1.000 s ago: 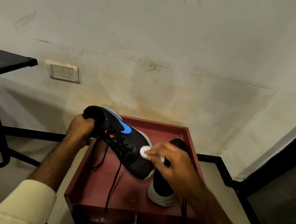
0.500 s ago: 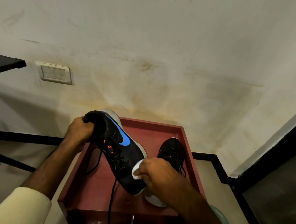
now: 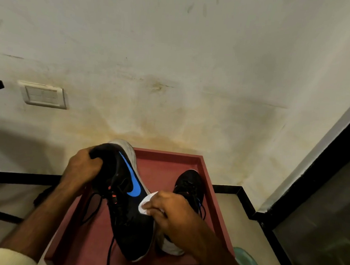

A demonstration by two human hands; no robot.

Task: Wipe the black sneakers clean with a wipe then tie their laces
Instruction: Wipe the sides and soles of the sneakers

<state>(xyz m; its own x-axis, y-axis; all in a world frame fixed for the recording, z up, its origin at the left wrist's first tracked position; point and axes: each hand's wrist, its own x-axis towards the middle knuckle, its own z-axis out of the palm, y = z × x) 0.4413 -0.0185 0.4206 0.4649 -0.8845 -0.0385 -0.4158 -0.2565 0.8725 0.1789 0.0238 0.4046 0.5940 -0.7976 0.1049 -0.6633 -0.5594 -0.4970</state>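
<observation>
Now the left hand is closed around the heel collar of one sneaker, holding it up over the red counter, while the right hand is curled shut on a white wipe, pressing it against the sneaker's side just behind the blue logo. The shoe's long axis runs from the left hand down toward the wearer, heel far and up, toe near and low, sole turned to the right-hand side. It looks light, with a soft knit upper that would give under pressure and a firmer foam sole; the heel is probably the best hold, since it is stiff enough to brace against the rubbing. Its laces hang loose below the left hand, untied, and could snag. The second sneaker lies on the counter just beyond the right hand, toe pointing away, its near end hidden behind that hand.
</observation>
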